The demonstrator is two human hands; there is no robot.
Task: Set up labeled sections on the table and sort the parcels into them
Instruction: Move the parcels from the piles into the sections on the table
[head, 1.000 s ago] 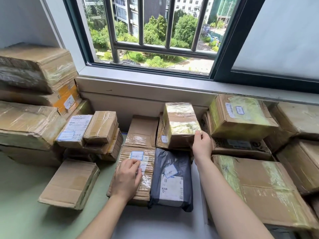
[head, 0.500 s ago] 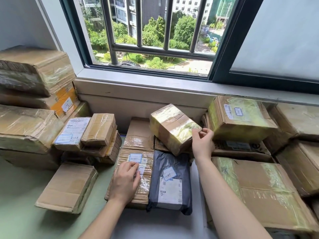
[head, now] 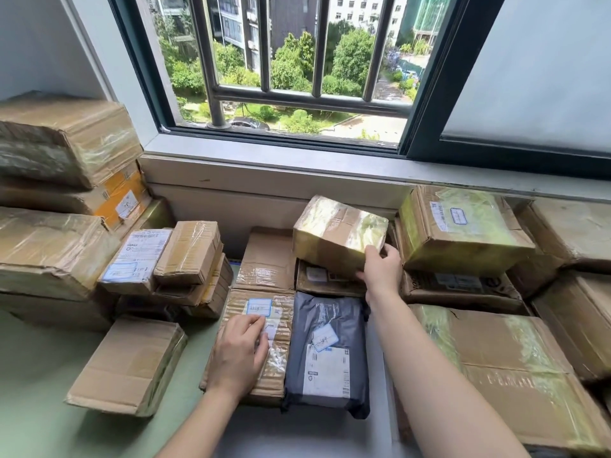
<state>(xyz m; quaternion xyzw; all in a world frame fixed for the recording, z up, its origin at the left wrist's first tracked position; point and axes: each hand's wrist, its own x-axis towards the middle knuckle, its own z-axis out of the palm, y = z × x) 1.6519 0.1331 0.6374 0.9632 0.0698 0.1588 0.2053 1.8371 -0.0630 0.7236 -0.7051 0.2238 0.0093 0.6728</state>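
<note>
My right hand (head: 380, 269) grips the near right corner of a small taped cardboard box (head: 337, 239), which sits tilted on top of a flat box (head: 317, 279) in the middle. My left hand (head: 239, 352) rests flat on a taped brown parcel (head: 281, 352) with a blue-edged label; its fingers lie loosely on the parcel's top. A dark grey plastic mailer (head: 327, 355) with white labels lies just right of that parcel, between my two arms.
Stacks of taped boxes (head: 56, 252) fill the left side, with a loose box (head: 132, 361) on the green table (head: 36, 385) in front. Larger boxes (head: 463, 233) pile up on the right. The window sill (head: 264, 160) runs along the back.
The small taped box has turned and tipped over to the left under my right hand, from standing upright to lying tilted. My left hand stays on the brown parcel.
</note>
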